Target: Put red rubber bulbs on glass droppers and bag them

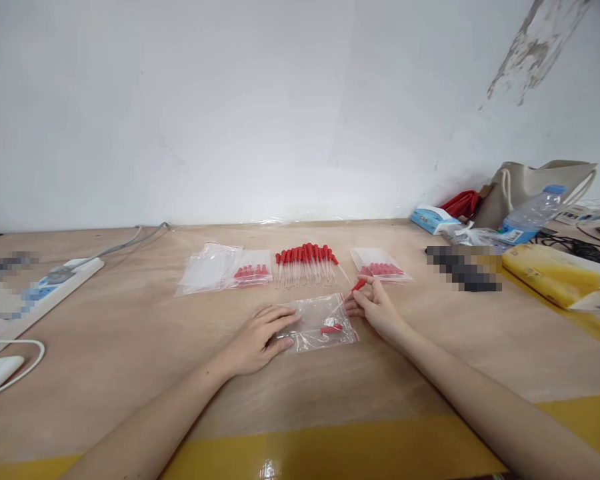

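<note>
A clear zip bag (310, 313) lies flat in front of me with one red-bulbed dropper (331, 329) inside. My left hand (260, 337) holds the bag's left end against the table, fingers and thumb on the plastic. Between the fingers of my right hand (373, 307) is another red-bulbed dropper (359, 285), its thin clear tube slanting down to the left at the bag's open right end. Beyond the bag, a row of droppers (305, 257) lies side by side, red bulbs toward the wall.
Left of the row lie flat bags (205, 267) and a bag of droppers (250, 270); another filled bag (380, 267) is right. A power strip (75, 273) stands at far left. Tissue packs (560, 273), a plastic bottle (537, 210) and a tote bag (530, 187) crowd the right.
</note>
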Demonstrator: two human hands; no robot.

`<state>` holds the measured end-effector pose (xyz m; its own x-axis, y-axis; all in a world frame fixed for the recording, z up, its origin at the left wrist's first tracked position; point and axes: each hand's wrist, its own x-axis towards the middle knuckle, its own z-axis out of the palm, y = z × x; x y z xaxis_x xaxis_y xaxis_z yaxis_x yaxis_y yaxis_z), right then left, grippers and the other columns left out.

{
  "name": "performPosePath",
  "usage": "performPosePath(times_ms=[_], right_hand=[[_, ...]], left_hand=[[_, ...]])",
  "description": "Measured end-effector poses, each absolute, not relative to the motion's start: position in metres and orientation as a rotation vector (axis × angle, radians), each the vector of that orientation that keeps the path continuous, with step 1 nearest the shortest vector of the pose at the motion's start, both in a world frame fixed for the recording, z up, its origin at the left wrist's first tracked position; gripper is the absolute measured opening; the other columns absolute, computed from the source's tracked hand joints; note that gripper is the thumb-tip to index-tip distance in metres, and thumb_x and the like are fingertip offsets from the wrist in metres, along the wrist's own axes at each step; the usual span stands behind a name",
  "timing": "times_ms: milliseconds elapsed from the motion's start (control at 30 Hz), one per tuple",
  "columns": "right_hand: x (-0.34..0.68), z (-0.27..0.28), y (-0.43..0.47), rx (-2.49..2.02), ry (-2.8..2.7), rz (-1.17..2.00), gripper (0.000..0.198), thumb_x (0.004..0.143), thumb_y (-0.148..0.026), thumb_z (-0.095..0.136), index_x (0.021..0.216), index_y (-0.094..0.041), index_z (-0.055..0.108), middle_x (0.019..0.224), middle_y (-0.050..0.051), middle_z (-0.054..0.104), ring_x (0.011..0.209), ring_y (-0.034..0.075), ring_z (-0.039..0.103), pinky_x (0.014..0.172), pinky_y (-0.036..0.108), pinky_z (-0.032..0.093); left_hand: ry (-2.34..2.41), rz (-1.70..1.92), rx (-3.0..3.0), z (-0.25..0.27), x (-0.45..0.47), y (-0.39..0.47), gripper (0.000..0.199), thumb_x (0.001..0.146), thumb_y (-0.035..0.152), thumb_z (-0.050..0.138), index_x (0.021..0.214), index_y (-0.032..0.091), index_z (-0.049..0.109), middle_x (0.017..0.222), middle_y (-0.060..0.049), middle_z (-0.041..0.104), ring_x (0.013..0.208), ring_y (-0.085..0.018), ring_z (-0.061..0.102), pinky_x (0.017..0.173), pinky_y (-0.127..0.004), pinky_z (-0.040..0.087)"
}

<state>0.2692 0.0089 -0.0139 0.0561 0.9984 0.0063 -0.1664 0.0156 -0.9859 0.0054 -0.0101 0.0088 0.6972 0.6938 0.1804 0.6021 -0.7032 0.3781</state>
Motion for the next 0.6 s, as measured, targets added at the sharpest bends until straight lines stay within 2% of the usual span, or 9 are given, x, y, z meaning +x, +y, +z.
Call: performPosePath(times_ms=[133, 233, 333, 400, 500, 600], right_hand=[[0.278, -0.014, 0.007, -1.127, -1.115, 1.304, 0.040, 0.059, -0.035, 0.068, 0.086, -0.020, 0.043, 0.073, -0.003, 0.059, 0.062, 0.011, 0.060, 0.062, 0.027, 0.049], [0.290, -0.015, 0.008, -1.231, -1.406, 1.303, 0.032, 0.059, -0.033, 0.070, 0.077, -0.017, 0.051, 0.062, -0.004, 0.056, 0.054, 0.008, 0.053, 0.054, 0.023, 0.044], [0.295, -0.016, 0.010, -1.273, -1.697, 1.153, 0.026, 0.061, -0.033, 0.069, 0.076, -0.016, 0.058, 0.053, -0.005, 0.051, 0.048, 0.008, 0.046, 0.048, 0.021, 0.038], [0.292, -0.015, 0.009, -1.231, -1.804, 1.016, 0.021, 0.064, -0.032, 0.067, 0.077, -0.016, 0.063, 0.063, -0.002, 0.056, 0.054, 0.009, 0.049, 0.052, 0.022, 0.040], [0.283, -0.011, 0.006, -1.125, -1.952, 0.868, 0.016, 0.074, -0.030, 0.058, 0.081, -0.021, 0.068, 0.087, 0.003, 0.060, 0.075, 0.013, 0.055, 0.067, 0.025, 0.044], [0.279, -0.006, 0.003, -1.034, -2.125, 0.826, 0.019, 0.079, -0.027, 0.051, 0.082, -0.023, 0.070, 0.095, 0.004, 0.059, 0.087, 0.015, 0.055, 0.079, 0.029, 0.043]], left_hand=[[1.050, 0.485, 2.596, 0.012, 0.006, -0.012, 0.045, 0.086, 0.037, 0.043, 0.130, 0.026, 0.036, 0.129, -0.004, 0.045, 0.118, -0.020, 0.039, 0.100, -0.040, 0.031], [1.051, 0.485, 2.588, 0.013, 0.007, -0.013, 0.045, 0.086, 0.036, 0.044, 0.130, 0.026, 0.035, 0.130, -0.005, 0.044, 0.118, -0.021, 0.040, 0.099, -0.039, 0.032], [1.047, 0.488, 2.584, 0.013, 0.007, -0.013, 0.046, 0.086, 0.036, 0.044, 0.130, 0.026, 0.035, 0.129, -0.005, 0.044, 0.117, -0.021, 0.040, 0.098, -0.039, 0.033], [1.043, 0.497, 2.584, 0.012, 0.007, -0.012, 0.045, 0.086, 0.036, 0.044, 0.129, 0.026, 0.036, 0.129, -0.005, 0.045, 0.116, -0.021, 0.040, 0.098, -0.039, 0.033], [1.046, 0.502, 2.589, 0.011, 0.007, -0.012, 0.045, 0.086, 0.036, 0.044, 0.129, 0.026, 0.036, 0.128, -0.005, 0.046, 0.115, -0.022, 0.041, 0.097, -0.040, 0.034], [1.052, 0.501, 2.599, 0.011, 0.007, -0.011, 0.045, 0.086, 0.036, 0.045, 0.129, 0.026, 0.036, 0.128, -0.005, 0.046, 0.116, -0.021, 0.041, 0.098, -0.039, 0.034]])
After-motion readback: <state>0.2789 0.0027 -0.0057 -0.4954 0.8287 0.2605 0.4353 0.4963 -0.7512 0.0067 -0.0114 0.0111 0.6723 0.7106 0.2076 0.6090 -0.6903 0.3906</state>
